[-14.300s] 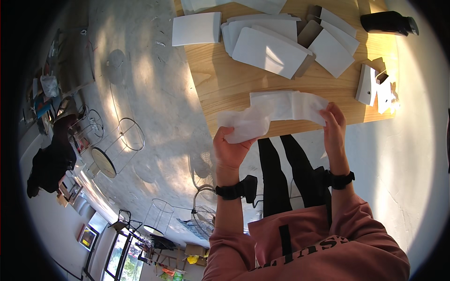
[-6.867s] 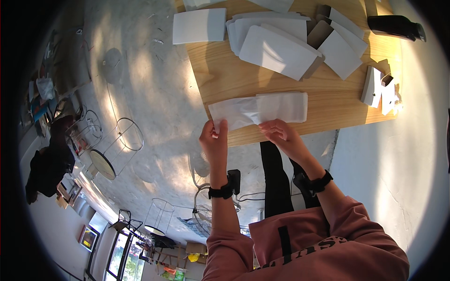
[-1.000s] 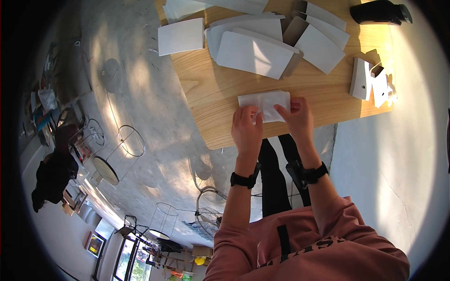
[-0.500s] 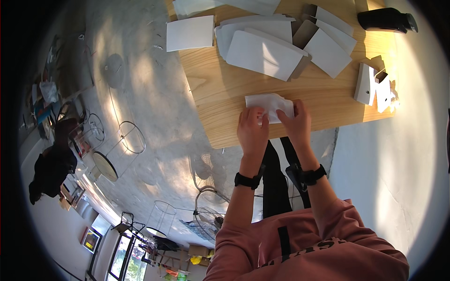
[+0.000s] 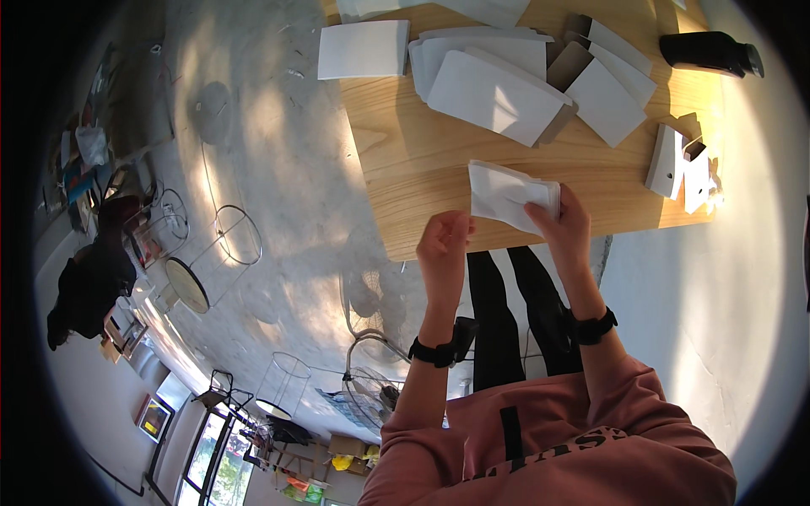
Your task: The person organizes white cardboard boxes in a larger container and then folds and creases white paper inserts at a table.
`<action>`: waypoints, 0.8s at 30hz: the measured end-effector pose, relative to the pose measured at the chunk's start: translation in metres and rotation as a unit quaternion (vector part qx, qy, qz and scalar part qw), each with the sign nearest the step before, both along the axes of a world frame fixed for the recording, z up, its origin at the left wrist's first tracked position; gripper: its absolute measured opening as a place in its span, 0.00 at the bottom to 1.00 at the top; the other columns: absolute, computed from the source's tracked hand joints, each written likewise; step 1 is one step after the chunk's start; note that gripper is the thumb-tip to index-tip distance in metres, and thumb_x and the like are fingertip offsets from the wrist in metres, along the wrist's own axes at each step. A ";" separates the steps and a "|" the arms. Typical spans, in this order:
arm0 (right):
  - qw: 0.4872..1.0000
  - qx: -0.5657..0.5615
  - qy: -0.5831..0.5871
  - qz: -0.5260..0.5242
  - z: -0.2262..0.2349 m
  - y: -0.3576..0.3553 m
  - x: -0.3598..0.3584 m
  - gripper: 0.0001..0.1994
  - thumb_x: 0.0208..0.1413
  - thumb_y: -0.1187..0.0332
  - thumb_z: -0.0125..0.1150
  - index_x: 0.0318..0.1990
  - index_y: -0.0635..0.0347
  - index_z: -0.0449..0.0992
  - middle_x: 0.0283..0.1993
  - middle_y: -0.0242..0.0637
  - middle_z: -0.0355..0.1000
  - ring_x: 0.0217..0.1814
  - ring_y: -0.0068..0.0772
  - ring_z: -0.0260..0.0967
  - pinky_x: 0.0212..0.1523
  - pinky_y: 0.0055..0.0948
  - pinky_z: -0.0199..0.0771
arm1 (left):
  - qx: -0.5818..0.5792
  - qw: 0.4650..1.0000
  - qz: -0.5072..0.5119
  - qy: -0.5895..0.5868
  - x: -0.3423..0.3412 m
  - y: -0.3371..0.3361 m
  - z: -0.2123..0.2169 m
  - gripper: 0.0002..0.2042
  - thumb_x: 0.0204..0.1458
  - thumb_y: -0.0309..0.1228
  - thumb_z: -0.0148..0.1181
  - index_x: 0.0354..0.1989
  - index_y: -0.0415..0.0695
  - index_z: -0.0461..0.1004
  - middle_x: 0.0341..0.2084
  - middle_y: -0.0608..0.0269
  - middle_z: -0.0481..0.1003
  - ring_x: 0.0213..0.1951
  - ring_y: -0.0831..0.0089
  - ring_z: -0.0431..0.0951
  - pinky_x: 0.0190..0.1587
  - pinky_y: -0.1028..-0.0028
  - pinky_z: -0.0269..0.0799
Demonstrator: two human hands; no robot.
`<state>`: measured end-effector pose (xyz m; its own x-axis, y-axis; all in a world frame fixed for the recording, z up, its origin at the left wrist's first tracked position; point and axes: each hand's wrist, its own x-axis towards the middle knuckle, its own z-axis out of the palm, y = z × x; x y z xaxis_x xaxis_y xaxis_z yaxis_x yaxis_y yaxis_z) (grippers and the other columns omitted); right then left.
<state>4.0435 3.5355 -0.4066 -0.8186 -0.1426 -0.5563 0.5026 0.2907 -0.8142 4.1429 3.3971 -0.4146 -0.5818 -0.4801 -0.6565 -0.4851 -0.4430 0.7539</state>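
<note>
On the light wooden table (image 5: 405,169), with a pile of flat white cardboard boxes (image 5: 498,93) at 12 o'clock, the right hand (image 5: 567,229) pinched a folded white paper sheet (image 5: 506,194) near the front edge, while the left hand (image 5: 443,249), at its 8 o'clock, hung loosely curled, holding nothing.

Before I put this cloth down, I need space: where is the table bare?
Bare wood lies left of the folded cloth, below the white stack. Another strip runs between cloth and small boxes. The back is crowded.
</note>
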 end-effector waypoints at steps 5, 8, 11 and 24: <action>0.959 0.119 0.219 0.135 0.046 -0.020 0.010 0.10 0.38 0.81 0.61 0.32 0.62 0.72 0.31 0.36 0.71 0.29 0.31 0.70 0.29 0.23 0.68 | 0.159 0.983 0.014 0.094 -0.005 0.014 0.033 0.18 0.61 0.38 0.43 0.50 0.35 0.65 0.42 0.57 0.72 0.44 0.72 0.72 0.46 0.74 0.66; 0.905 0.119 0.363 0.185 0.047 -0.023 0.011 0.14 0.31 0.81 0.63 0.31 0.61 0.72 0.33 0.33 0.73 0.31 0.35 0.70 0.29 0.26 0.69 | 0.235 0.955 0.066 0.170 -0.009 0.023 0.039 0.22 0.59 0.41 0.45 0.53 0.34 0.62 0.46 0.58 0.68 0.49 0.72 0.68 0.52 0.73 0.62; 0.884 0.148 0.383 0.224 0.049 -0.022 0.014 0.18 0.28 0.79 0.65 0.34 0.58 0.72 0.41 0.35 0.71 0.39 0.39 0.70 0.36 0.33 0.70 | 0.264 0.933 0.096 0.225 -0.016 0.029 0.044 0.27 0.55 0.40 0.53 0.56 0.31 0.58 0.48 0.56 0.66 0.50 0.74 0.66 0.53 0.74 0.60; 0.855 0.148 0.380 0.320 0.044 -0.011 0.030 0.24 0.37 0.73 0.63 0.46 0.60 0.63 0.57 0.43 0.63 0.60 0.45 0.60 0.57 0.44 0.57 | 0.291 0.927 0.184 0.149 -0.010 0.026 0.026 0.17 0.57 0.33 0.48 0.50 0.33 0.65 0.37 0.61 0.73 0.38 0.77 0.72 0.41 0.77 0.68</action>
